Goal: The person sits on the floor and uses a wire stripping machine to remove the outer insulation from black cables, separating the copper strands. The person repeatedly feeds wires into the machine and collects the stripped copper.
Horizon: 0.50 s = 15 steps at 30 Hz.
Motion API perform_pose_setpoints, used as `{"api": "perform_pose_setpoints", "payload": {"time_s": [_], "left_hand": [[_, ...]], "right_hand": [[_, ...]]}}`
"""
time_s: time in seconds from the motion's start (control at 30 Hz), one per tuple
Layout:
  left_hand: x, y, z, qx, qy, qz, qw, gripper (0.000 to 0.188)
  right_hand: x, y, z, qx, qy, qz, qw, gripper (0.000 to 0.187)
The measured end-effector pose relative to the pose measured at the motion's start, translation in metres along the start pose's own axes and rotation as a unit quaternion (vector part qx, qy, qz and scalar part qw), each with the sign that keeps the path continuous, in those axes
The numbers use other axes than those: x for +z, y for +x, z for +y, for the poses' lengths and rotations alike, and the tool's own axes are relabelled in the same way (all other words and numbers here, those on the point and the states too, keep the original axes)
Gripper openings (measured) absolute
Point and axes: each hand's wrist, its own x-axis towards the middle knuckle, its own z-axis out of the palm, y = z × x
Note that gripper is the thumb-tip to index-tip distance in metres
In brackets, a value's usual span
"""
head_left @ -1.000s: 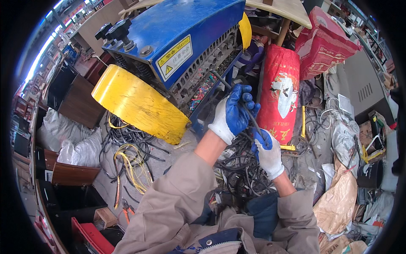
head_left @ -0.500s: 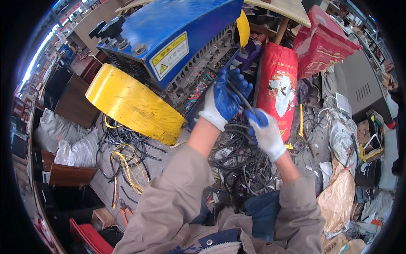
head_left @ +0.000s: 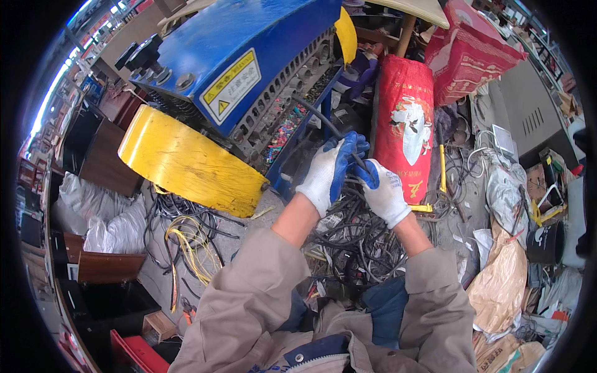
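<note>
A dark cable (head_left: pixel 319 116) is being gripped by the closed left hand (head_left: pixel 333 168) and right hand (head_left: pixel 382 189) before the blue machine (head_left: pixel 249 46), its long axis slanting up-left toward the openings (head_left: pixel 278 84). Both forearms (head_left: pixel 295 221) are being angled inward. The cable's lower end is being hidden, seemingly by the right hand.

My left glove (head_left: pixel 331 169) and right glove (head_left: pixel 382 191) are blue and white; my cable (head_left: pixel 318 116) dark grey; the machine (head_left: pixel 249 31) blue, its guard (head_left: pixel 186 163) yellow; the long bag (head_left: pixel 405 84) red, white-patterned.
</note>
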Motion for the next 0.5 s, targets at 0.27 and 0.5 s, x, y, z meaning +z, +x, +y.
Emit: {"api": "perform_pose_setpoints", "payload": {"time_s": [0.27,0.5], "left_hand": [[-0.007,0.004,-0.013,-0.042,-0.076,0.008,0.996,0.034],[0.001,0.000,-0.018,-0.044,-0.123,-0.010,0.991,0.029]], "right_hand": [[0.009,-0.020,0.013,0.009,-0.096,0.016,0.995,0.022],[0.061,-0.051,0.103,0.183,-0.134,0.024,0.974,0.032]]}}
